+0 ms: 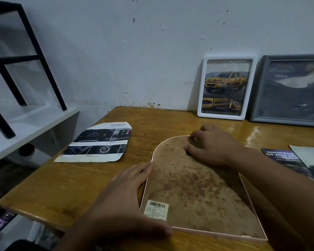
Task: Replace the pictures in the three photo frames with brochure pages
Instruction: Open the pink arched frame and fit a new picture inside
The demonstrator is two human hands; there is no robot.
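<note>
Stained backing board of arched frame (198, 187), face-down on counter (80, 178). Left hand (123, 192) flat, steadying; right hand (212, 147) pinching clip (188, 153), which may snap if forced.

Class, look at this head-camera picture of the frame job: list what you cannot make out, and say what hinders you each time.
- Front of the arched frame, head view: it lies face down, so only the stained backing shows.
- Small dark clip, head view: the right hand covers most of it.
- Barcode label, head view: print too small.
- Grey frame, head view: cut off by the right edge.
- Brochures, head view: cut off there too.
</note>
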